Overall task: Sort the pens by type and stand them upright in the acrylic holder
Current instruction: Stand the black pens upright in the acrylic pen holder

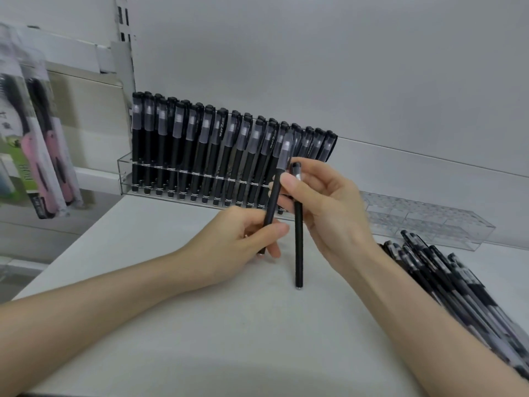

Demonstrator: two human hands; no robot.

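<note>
A clear acrylic holder stands at the back of the white shelf, filled with several upright black pens with frosted caps. My left hand grips the lower end of a capped black pen that leans up toward the holder. My right hand pinches the top of a second black pen, which stands upright with its tip on the shelf. A pile of black gel pens lies to the right, next to my right forearm.
A second clear acrylic holder with no pens in it lies at the back right. Packaged brushes hang on the left beside the shelf. The white shelf surface stretches between my forearms.
</note>
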